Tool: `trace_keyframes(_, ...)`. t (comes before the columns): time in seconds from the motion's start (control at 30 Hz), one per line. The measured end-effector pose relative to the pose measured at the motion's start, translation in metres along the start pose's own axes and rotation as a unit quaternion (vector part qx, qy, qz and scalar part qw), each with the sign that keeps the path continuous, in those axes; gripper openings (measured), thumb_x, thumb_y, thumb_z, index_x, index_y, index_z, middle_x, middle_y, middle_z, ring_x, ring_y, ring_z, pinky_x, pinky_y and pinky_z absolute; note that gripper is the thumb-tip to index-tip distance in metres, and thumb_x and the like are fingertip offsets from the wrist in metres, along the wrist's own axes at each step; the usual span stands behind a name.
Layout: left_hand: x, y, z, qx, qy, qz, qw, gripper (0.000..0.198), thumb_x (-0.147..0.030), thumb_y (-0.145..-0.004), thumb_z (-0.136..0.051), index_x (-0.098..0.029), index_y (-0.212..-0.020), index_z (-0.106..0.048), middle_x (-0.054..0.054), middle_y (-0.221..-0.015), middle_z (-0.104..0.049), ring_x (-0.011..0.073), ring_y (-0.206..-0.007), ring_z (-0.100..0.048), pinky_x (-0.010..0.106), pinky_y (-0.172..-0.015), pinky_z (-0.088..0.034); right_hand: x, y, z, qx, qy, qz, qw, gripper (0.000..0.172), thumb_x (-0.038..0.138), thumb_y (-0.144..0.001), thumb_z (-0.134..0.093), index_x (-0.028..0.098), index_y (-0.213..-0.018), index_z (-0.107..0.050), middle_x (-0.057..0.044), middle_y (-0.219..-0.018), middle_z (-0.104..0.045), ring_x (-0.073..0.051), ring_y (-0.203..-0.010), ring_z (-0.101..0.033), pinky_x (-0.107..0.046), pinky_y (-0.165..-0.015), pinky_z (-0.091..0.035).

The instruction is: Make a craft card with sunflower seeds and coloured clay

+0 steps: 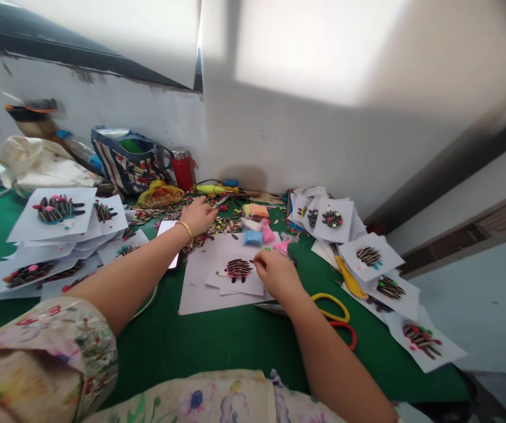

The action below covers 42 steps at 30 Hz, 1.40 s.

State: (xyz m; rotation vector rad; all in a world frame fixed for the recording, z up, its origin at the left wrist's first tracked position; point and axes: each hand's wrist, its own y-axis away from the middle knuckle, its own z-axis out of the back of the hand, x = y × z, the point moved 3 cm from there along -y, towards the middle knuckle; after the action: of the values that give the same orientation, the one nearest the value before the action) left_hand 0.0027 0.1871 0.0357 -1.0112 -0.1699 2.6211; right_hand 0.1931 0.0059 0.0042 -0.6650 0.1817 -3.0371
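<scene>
My left hand (198,215) reaches far forward over a scatter of striped sunflower seeds (217,226) on the green table (191,341), fingers curled at the pile; a gold bangle is on its wrist. What its fingers pinch is too small to see. My right hand (274,271) rests closed on a white paper card with a seed hedgehog picture (238,270), fingertips pinched at the card's right edge. The card lies on a larger white sheet (200,294).
Finished hedgehog cards are stacked at left (56,212) and spread at right (369,257). Coloured clay pieces (255,229), a phone (168,235), yellow and red scissors (336,311), a striped bag (127,158) and a red flask (183,168) stand near the white wall.
</scene>
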Motion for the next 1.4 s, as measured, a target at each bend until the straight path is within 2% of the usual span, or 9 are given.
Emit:
trace_keyframes(0.1,-0.002,0.014,-0.01,0.027,-0.01,-0.057,0.998,0.018,-0.029,-0.08,-0.059,-0.018,-0.084,-0.072,0.012,-0.118,-0.063,0.0303,-0.122,-0.048,0.041,-0.108,-0.031,-0.001,0.0,0.0,0.033,0.042,0.011,0.998,0.016,0.022,-0.09,-0.052,0.025,-0.092,-0.068,-0.003,-0.092,-0.07,-0.018,-0.083,-0.061,-0.027,-0.068,-0.038)
trace_keyframes(0.17,-0.007,0.032,-0.016,0.051,-0.002,-0.085,0.995,0.02,-0.033,-0.08,-0.059,-0.02,-0.084,-0.074,0.01,-0.106,-0.068,0.0282,-0.113,-0.055,0.037,-0.105,-0.035,-0.002,-0.001,0.0,0.042,0.055,0.023,0.997,0.017,0.024,-0.09,-0.052,0.025,-0.092,-0.069,-0.003,-0.092,-0.069,-0.018,-0.084,-0.061,-0.026,-0.067,-0.037)
trace_keyframes(0.23,-0.014,0.055,-0.022,0.083,0.03,-0.117,0.989,0.023,-0.037,-0.079,-0.061,-0.02,-0.088,-0.075,0.011,-0.097,-0.068,0.0296,-0.104,-0.058,0.04,-0.102,-0.037,-0.004,-0.001,-0.001,0.052,0.062,0.033,0.996,0.017,0.024,-0.09,-0.053,0.024,-0.091,-0.07,-0.004,-0.09,-0.069,-0.018,-0.084,-0.061,-0.026,-0.067,-0.037)
trace_keyframes(0.37,-0.019,0.101,-0.031,0.161,0.056,-0.108,0.98,0.036,-0.039,-0.067,-0.075,-0.022,-0.099,-0.073,0.011,-0.108,-0.066,0.0314,-0.108,-0.056,0.041,-0.103,-0.037,-0.006,-0.001,-0.004,0.074,0.067,0.033,0.995,0.017,0.023,-0.089,-0.053,0.023,-0.09,-0.071,-0.005,-0.09,-0.069,-0.018,-0.084,-0.061,-0.026,-0.069,-0.037)
trace_keyframes(0.5,-0.015,0.127,-0.037,0.185,0.002,-0.094,0.978,0.055,-0.031,-0.064,-0.076,-0.02,-0.117,-0.065,0.015,-0.122,-0.06,0.0339,-0.114,-0.053,0.042,-0.104,-0.035,-0.004,-0.001,-0.007,0.075,0.072,0.029,0.994,0.018,0.024,-0.091,-0.052,0.023,-0.092,-0.07,-0.006,-0.091,-0.069,-0.018,-0.085,-0.061,-0.026,-0.07,-0.038)
trace_keyframes(0.6,-0.013,0.132,-0.039,0.182,-0.025,-0.101,0.978,0.062,-0.028,-0.065,-0.074,-0.021,-0.124,-0.06,0.016,-0.126,-0.058,0.0353,-0.118,-0.051,0.044,-0.104,-0.035,-0.002,-0.002,-0.01,0.082,0.08,0.026,0.993,0.018,0.024,-0.091,-0.051,0.023,-0.093,-0.07,-0.005,-0.092,-0.069,-0.018,-0.084,-0.061,-0.026,-0.069,-0.038)
trace_keyframes(0.83,-0.012,0.134,-0.042,0.185,-0.036,-0.126,0.974,0.061,-0.028,-0.067,-0.072,-0.023,-0.127,-0.059,0.015,-0.126,-0.061,0.0376,-0.119,-0.05,0.046,-0.103,-0.033,0.003,-0.003,-0.016,0.068,0.106,0.049,0.991,0.019,0.024,-0.092,-0.05,0.021,-0.09,-0.068,-0.006,-0.088,-0.068,-0.018,-0.082,-0.06,-0.027,-0.069,-0.038)
trace_keyframes(1.1,-0.01,0.134,-0.043,0.191,-0.057,-0.147,0.969,0.059,-0.028,-0.069,-0.071,-0.024,-0.127,-0.06,0.014,-0.127,-0.059,0.0354,-0.118,-0.05,0.045,-0.104,-0.032,0.002,-0.002,-0.019,0.068,0.103,0.053,0.991,0.019,0.023,-0.092,-0.049,0.021,-0.092,-0.068,-0.006,-0.089,-0.068,-0.018,-0.083,-0.059,-0.027,-0.071,-0.038)
trace_keyframes(1.4,-0.013,0.133,-0.044,0.192,-0.137,-0.176,0.956,0.058,-0.03,-0.073,-0.07,-0.022,-0.129,-0.058,0.01,-0.126,-0.06,0.0311,-0.115,-0.052,0.042,-0.102,-0.038,0.004,-0.003,-0.023,0.083,0.132,0.049,0.987,0.022,0.026,-0.092,-0.048,0.021,-0.092,-0.069,-0.006,-0.09,-0.067,-0.018,-0.085,-0.059,-0.027,-0.073,-0.038)
